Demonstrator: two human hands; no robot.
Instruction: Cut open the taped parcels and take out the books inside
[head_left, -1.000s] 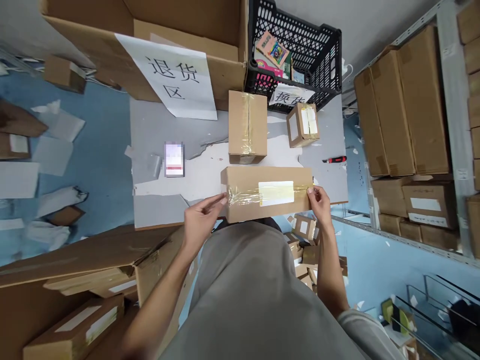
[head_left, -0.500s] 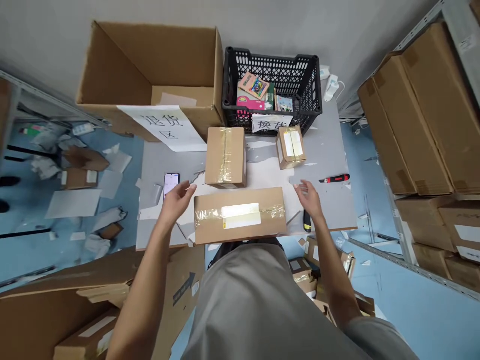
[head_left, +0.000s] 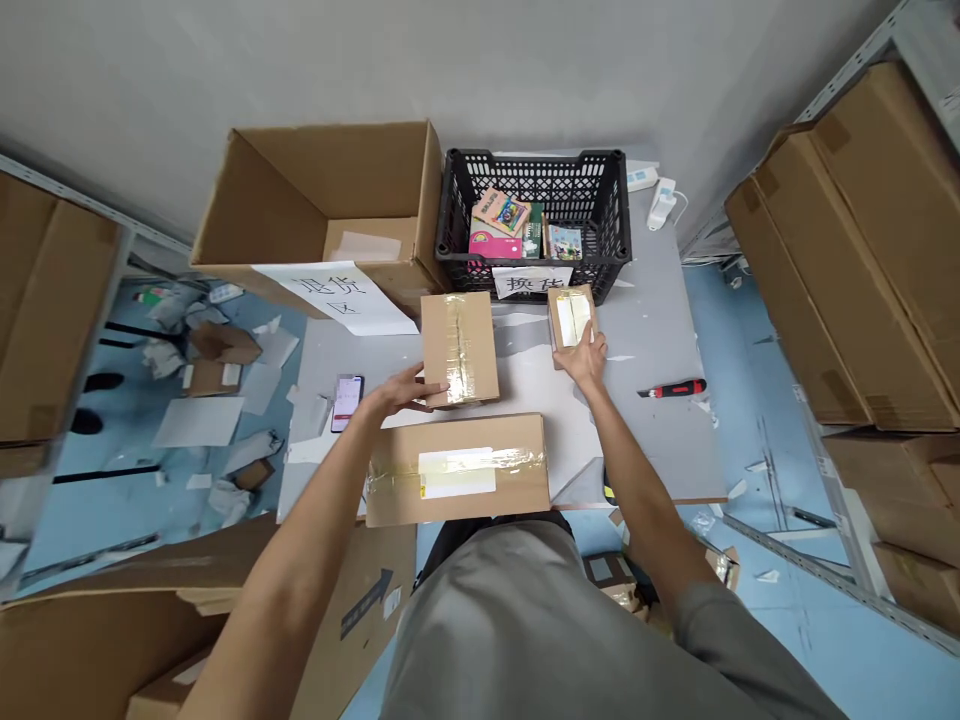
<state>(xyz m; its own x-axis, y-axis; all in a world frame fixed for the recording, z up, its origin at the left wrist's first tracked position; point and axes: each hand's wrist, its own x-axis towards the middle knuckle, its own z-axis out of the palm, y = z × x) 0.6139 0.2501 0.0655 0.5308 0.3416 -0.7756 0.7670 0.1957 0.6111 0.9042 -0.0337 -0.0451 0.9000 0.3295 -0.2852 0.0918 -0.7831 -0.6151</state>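
My left hand (head_left: 403, 392) is at the near left corner of a medium cardboard box (head_left: 442, 345), its thumb over the top edge and its other fingers against the left side. My right hand (head_left: 585, 357) grips a small cardboard box (head_left: 562, 325) from the near side, with fingers over its label. Both boxes have clear tape across the top and stand on the table. Nearer my body lies a long cardboard box (head_left: 394, 465), taped and with a white label.
A large open carton (head_left: 262, 200) and a black plastic crate (head_left: 611, 235) holding several small books stand at the back. A phone (head_left: 347, 403) lies to the left, a red utility knife (head_left: 673, 388) to the right. Stacked cartons (head_left: 832, 260) flank the right side.
Both hands have moved forward from the sides of the long box, the left to the medium box and the right to the small one. The view has shifted too.
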